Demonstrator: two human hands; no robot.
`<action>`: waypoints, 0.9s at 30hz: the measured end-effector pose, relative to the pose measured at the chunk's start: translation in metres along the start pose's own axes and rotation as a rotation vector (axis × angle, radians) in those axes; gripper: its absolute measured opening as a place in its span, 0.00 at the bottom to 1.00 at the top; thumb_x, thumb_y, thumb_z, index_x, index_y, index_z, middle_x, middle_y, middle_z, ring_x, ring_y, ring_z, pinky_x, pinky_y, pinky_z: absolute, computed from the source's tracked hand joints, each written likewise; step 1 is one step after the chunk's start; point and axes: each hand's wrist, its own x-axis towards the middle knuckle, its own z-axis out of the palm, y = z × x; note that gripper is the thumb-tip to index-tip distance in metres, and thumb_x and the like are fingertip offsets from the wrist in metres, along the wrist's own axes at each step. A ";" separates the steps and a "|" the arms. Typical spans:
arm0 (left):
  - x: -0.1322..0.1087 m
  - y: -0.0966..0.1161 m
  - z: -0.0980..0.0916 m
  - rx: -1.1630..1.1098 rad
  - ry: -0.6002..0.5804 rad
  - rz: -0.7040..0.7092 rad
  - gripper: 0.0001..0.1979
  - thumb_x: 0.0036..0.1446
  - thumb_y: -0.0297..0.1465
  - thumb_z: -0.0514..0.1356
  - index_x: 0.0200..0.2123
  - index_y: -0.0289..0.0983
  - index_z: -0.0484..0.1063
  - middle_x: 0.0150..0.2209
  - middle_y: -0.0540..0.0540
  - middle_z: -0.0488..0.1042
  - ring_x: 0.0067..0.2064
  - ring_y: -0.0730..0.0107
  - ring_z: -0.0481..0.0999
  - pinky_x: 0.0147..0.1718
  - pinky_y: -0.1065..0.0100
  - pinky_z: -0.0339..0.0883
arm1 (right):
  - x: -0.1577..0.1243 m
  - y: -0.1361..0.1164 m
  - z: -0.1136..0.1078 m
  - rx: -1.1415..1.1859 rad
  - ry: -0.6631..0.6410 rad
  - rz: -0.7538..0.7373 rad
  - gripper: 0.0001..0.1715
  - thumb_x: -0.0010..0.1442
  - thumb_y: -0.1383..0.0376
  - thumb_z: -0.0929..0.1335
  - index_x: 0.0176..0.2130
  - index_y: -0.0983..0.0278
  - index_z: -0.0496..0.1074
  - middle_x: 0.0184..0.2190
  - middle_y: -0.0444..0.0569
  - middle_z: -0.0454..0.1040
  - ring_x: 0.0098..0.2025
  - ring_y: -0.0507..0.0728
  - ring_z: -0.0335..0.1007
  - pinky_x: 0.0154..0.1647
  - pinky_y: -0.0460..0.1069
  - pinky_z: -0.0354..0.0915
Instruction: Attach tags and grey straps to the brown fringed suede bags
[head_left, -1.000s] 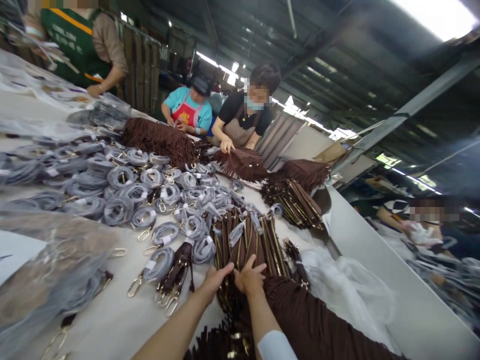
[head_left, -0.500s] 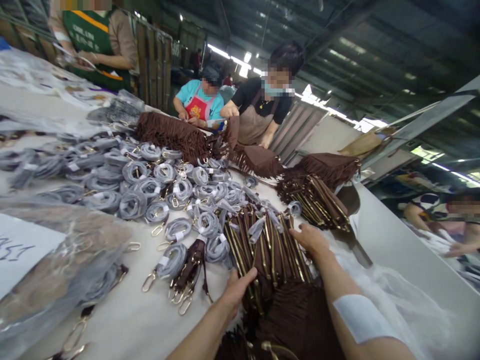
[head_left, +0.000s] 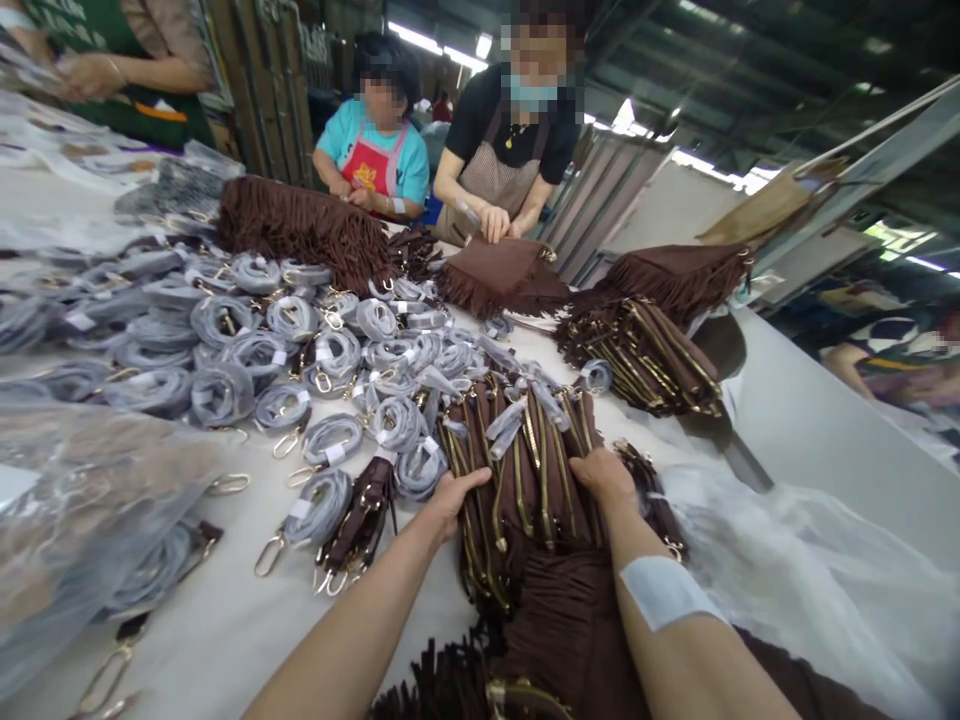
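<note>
A stack of brown fringed bags with gold zippers [head_left: 525, 470] lies on the white table [head_left: 225, 620] in front of me. My left hand [head_left: 450, 500] presses against the stack's left side, fingers curled around its edge. My right hand [head_left: 604, 475] grips the stack's right side, fingers wrapped over the bags. A white patch sits on my right forearm. More brown fringed fabric [head_left: 585, 640] lies under my arms.
Several coiled grey wrapped straps with gold clasps [head_left: 262, 350] cover the table's left. A second stack of brown bags [head_left: 645, 350] lies farther right. Clear plastic bags [head_left: 787, 580] lie at right. Two people [head_left: 495, 150] handle fringed bags [head_left: 502, 275] across the table; another stands far left.
My left hand moved up to the stack's left side and my right hand came in to its right side, so both now clasp the stack. The view shifted lower.
</note>
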 end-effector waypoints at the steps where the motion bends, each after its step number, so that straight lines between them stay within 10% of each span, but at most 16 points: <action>1: 0.003 -0.001 -0.001 0.002 0.013 -0.031 0.18 0.40 0.26 0.67 0.39 0.31 0.73 0.29 0.42 0.79 0.28 0.62 0.78 0.31 0.63 0.74 | -0.002 0.000 0.000 0.009 0.007 -0.015 0.22 0.54 0.64 0.64 0.46 0.75 0.72 0.42 0.72 0.75 0.47 0.70 0.74 0.44 0.58 0.67; 15: -0.040 0.030 -0.019 -0.135 -0.134 0.017 0.24 0.36 0.27 0.65 0.43 0.31 0.73 0.30 0.41 0.80 0.33 0.57 0.80 0.35 0.61 0.75 | -0.029 -0.031 -0.052 0.550 -0.024 -0.436 0.21 0.45 0.59 0.64 0.38 0.64 0.73 0.32 0.46 0.77 0.37 0.60 0.72 0.38 0.50 0.66; 21: -0.090 0.070 -0.017 -0.100 -0.166 0.171 0.31 0.34 0.29 0.68 0.47 0.32 0.71 0.37 0.40 0.80 0.41 0.51 0.79 0.41 0.57 0.74 | -0.064 -0.046 -0.086 0.932 -0.232 -0.433 0.29 0.42 0.59 0.66 0.44 0.66 0.72 0.29 0.45 0.78 0.31 0.59 0.72 0.32 0.49 0.68; 27: -0.168 0.100 -0.022 -0.057 -0.165 0.274 0.33 0.31 0.31 0.69 0.47 0.33 0.72 0.39 0.39 0.79 0.41 0.47 0.78 0.41 0.54 0.74 | -0.125 -0.076 -0.147 0.876 -0.112 -0.603 0.27 0.43 0.58 0.66 0.43 0.65 0.73 0.32 0.47 0.78 0.35 0.61 0.73 0.35 0.50 0.68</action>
